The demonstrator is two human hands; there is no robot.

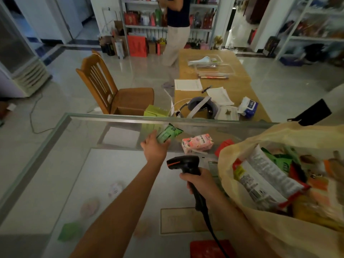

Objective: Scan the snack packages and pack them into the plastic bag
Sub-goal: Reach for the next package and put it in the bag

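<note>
Left hand (155,148) is out across the glass counter (55,183), thumb on one side and fingers on the other, clamped on the near end of the green snack package (169,135); the package sits tilted near the counter's far edge, and I can't tell if it's fully off the glass. Right hand (200,180) has all fingers wrapped tight round the handle of the black barcode scanner (183,162), head aimed left toward the left wrist, cable (210,226) trailing down toward me. Pink snack package (197,143) lies on the counter just right of the green one, not touching it. Red package (224,146) is beside the pink one, partly hidden behind the plastic bag (279,135). The bag stands open at my right, already stuffed with snacks, a big white-and-red packet (266,175) on top, the rest blurred. Beyond the counter I see a wooden chair (104,84), a table (232,81) with papers and a headset (201,107), and a person (176,25) standing by the back shelves
</note>
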